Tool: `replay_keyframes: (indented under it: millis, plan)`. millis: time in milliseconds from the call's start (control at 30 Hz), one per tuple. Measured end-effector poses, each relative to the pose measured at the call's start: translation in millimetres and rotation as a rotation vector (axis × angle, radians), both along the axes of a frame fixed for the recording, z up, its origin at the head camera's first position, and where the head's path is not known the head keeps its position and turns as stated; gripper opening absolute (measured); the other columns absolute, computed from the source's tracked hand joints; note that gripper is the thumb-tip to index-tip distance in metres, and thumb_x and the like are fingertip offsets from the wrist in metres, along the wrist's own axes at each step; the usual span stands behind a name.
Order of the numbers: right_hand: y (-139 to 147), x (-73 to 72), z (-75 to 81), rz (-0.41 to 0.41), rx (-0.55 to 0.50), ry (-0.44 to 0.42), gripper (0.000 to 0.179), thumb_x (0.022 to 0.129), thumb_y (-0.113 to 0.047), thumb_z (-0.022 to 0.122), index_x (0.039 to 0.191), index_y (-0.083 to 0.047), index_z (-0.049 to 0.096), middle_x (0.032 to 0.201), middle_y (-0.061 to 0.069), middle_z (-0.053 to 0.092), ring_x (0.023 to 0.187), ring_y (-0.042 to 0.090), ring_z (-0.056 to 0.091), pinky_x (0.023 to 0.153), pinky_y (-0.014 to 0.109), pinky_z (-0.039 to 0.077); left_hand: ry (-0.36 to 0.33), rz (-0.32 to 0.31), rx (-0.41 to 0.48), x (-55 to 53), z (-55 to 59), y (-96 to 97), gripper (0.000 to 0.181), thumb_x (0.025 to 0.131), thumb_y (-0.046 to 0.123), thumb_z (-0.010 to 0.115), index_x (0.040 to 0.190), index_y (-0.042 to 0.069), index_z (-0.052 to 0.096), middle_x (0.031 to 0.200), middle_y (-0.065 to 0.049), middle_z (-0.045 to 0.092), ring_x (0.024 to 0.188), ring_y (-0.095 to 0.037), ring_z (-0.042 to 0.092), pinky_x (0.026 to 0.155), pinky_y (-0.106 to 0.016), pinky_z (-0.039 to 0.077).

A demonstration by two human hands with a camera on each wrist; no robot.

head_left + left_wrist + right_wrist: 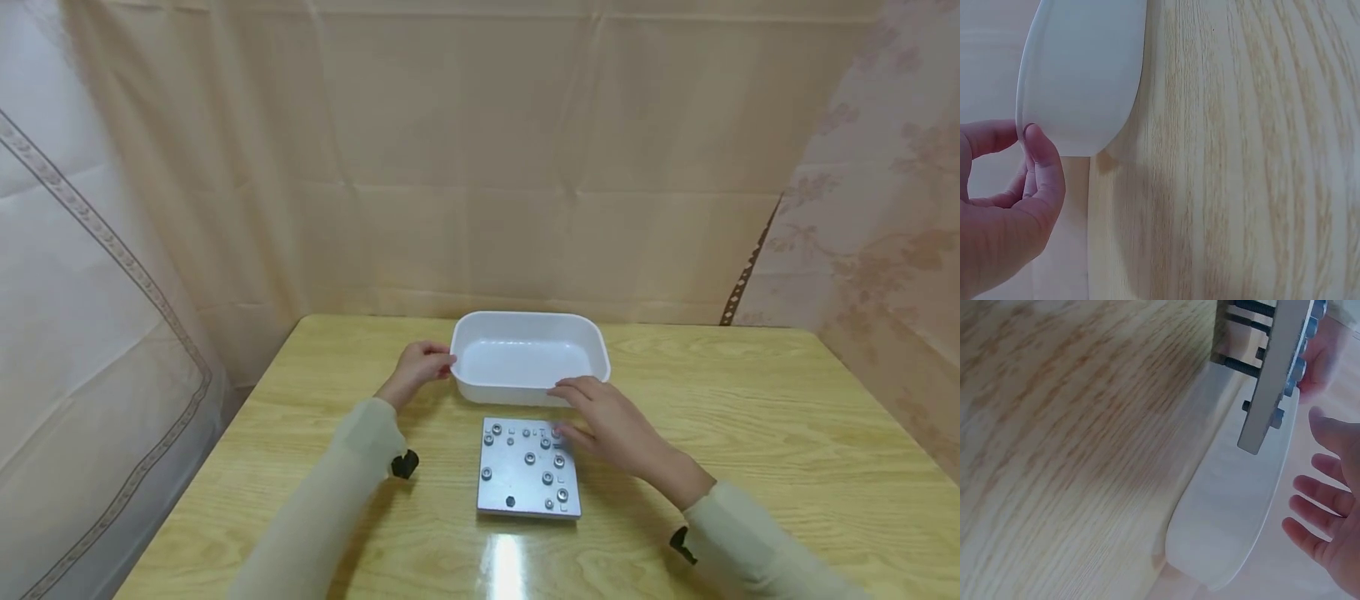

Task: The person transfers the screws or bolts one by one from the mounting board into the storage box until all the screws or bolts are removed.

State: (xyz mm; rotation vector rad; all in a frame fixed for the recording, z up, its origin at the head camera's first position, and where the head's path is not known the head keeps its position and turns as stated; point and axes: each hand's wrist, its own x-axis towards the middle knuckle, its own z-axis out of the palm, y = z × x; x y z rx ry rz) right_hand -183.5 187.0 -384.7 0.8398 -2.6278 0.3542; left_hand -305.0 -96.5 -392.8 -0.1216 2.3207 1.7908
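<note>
Tray prob. being positioned, pinched by L hand; R hand held loose nr tray's front; release likely req'd next.

The right grip partly hides the metal plate near the white basin, which the left wrist view crops.

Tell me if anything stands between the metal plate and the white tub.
Only the right grip, hovering across the right end of the gap between the metal plate and white tub. Nothing else visible stands there.
</note>
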Motion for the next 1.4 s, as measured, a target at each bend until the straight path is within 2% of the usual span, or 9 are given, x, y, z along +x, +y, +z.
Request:
replay_keyframes:
  millis: [367,600,900,1200,1400]
  plan:
    - [-1,-3.1,-0.3,0.028,0.054,-0.081,0.039,0.081,-0.024,0.077,0.115,-0.013,0.064,0.111,-0.001,0.066,0.105,0.015,0.060,0.092,0.036,0.052,0.009,-0.013,-0.021,-0.8,-1.3,-1.0,0.033,0.091,0.008,0.062,0.119,-0.009,0.057,0.108,-0.018,0.062,0.074,-0.010,0.059,0.075,-0.022,0.057]
    - [0,-6.6,-5.9,0.097,0.090,-0.018,0.028,0.079,-0.019,0.078,0.104,-0.012,0.067,0.101,-0.002,0.068,0.097,0.014,0.060,0.086,0.034,0.052,0.003,-0.007,-0.018,-2.8,-4.6,-1.9,0.034,0.091,0.009,0.063,0.120,-0.008,0.057,0.109,-0.018,0.061,0.075,-0.011,0.060,0.075,-0.022,0.057]
    - [0,-6.9,-9.5,0.130,0.114,0.031,0.024,0.077,-0.015,0.079,0.098,-0.013,0.068,0.094,-0.004,0.066,0.091,0.012,0.059,0.083,0.032,0.051,0.009,0.001,-0.009,-3.2,-6.7,-1.9,0.034,0.091,0.009,0.063,0.119,-0.008,0.057,0.108,-0.017,0.061,0.076,-0.011,0.060,0.074,-0.022,0.057]
    - [-1,-6.3,-13.1,0.123,0.140,0.003,0.025,0.079,-0.014,0.077,0.102,-0.014,0.067,0.096,-0.004,0.066,0.095,0.012,0.059,0.088,0.033,0.051,0.026,0.000,0.002,-2.1,-7.3,-0.7,0.031,0.089,0.007,0.063,0.116,-0.010,0.058,0.097,-0.012,0.062,0.072,-0.009,0.058,0.069,-0.019,0.054]
    - [-1,-6.9,-14.9,0.126,0.140,0.005,0.023,0.080,-0.013,0.076,0.101,-0.014,0.067,0.096,-0.004,0.065,0.095,0.011,0.059,0.088,0.032,0.051,0.034,-0.006,0.000,-2.2,-8.0,-0.2,0.031,0.089,0.006,0.063,0.116,-0.010,0.058,0.097,-0.013,0.063,0.072,-0.009,0.059,0.071,-0.020,0.056]
